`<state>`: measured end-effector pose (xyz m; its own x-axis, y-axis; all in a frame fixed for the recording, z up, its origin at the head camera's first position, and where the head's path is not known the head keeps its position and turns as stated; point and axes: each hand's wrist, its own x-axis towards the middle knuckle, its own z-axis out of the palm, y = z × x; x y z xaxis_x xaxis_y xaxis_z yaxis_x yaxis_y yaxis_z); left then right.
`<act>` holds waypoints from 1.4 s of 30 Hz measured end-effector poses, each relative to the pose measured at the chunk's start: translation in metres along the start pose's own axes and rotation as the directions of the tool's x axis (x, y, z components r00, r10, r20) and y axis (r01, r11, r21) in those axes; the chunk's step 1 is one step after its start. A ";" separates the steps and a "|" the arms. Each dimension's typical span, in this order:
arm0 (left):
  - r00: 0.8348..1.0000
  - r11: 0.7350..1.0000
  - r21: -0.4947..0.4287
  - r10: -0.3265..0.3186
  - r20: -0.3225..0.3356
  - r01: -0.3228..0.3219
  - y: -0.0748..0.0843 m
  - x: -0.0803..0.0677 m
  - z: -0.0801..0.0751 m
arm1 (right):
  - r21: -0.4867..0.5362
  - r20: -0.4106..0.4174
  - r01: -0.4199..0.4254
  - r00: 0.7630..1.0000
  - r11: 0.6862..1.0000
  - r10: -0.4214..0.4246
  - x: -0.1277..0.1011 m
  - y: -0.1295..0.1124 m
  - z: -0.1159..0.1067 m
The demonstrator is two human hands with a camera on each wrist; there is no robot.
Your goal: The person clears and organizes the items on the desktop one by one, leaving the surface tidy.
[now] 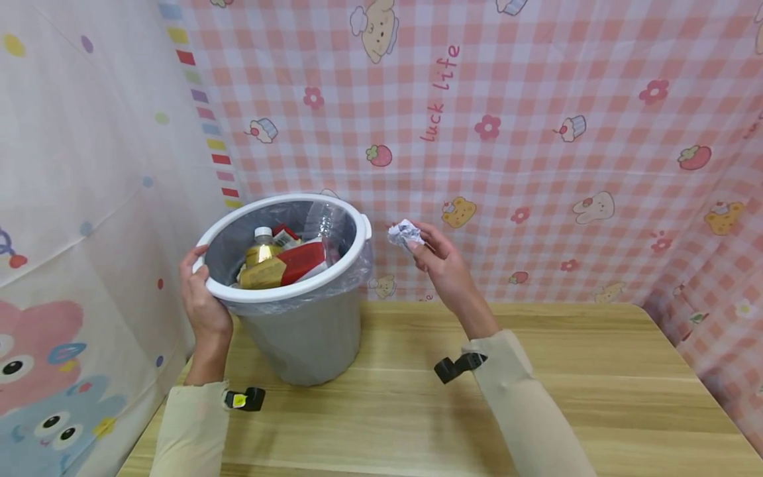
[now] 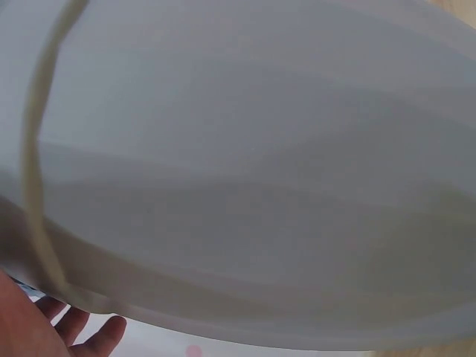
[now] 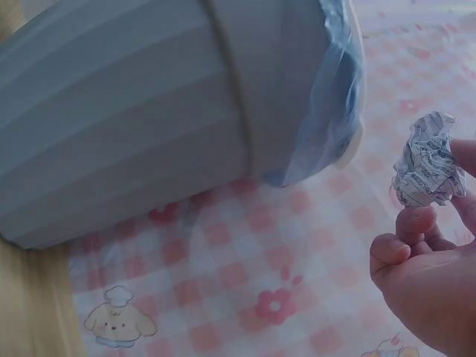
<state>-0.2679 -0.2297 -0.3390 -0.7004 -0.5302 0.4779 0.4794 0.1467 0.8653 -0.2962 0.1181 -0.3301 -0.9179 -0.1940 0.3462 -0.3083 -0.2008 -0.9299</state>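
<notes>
A grey bin (image 1: 310, 331) with a white rim (image 1: 280, 291) and a clear liner stands tilted on the wooden table (image 1: 536, 397). Inside lie a yellow bottle (image 1: 261, 249), a red packet (image 1: 301, 260) and a clear plastic bottle (image 1: 324, 222). My left hand (image 1: 199, 291) grips the rim on the bin's left side; the left wrist view shows only the bin wall (image 2: 245, 163) and the tips of my fingers (image 2: 97, 335). My right hand (image 1: 441, 262) pinches a crumpled paper ball (image 1: 404, 233) just right of the rim, at rim height. The right wrist view shows the paper ball (image 3: 428, 160) between my fingertips (image 3: 416, 219), beside the bin (image 3: 149, 111).
Pink checked cloth (image 1: 536, 152) hangs behind the table and along the right side. A white patterned cloth (image 1: 77, 199) covers the left side. The table top stretches to the right of the bin and toward me.
</notes>
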 end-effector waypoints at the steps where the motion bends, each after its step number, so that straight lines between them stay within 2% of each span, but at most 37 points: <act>1: 1.000 1.000 0.010 -0.002 0.004 0.002 0.000 0.000 0.000 | 0.004 0.004 0.007 1.000 1.000 -0.007 0.001 -0.002 0.001; 18: 0.999 0.998 0.067 -0.022 0.028 0.020 0.000 -0.001 -0.001 | -0.001 0.052 0.092 0.994 0.996 -0.091 0.009 -0.033 0.029; 25: 0.999 0.998 0.054 -0.014 0.029 0.012 0.000 -0.001 -0.001 | -0.012 0.099 0.120 0.988 0.993 -0.118 0.015 -0.041 0.041; 35: 1.000 0.999 0.039 -0.005 0.015 0.005 0.001 0.000 -0.001 | -0.029 0.134 0.123 0.984 0.992 -0.118 0.027 -0.046 0.061; 42: 1.000 0.999 0.045 -0.009 0.014 0.009 0.001 0.000 -0.002 | -0.119 0.184 0.111 0.979 0.987 -0.088 0.039 -0.051 0.079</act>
<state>-0.2662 -0.2306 -0.3382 -0.7120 -0.5201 0.4718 0.4490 0.1794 0.8753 -0.2968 0.0450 -0.2591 -0.8257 -0.3487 0.4434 -0.4355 -0.1054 -0.8940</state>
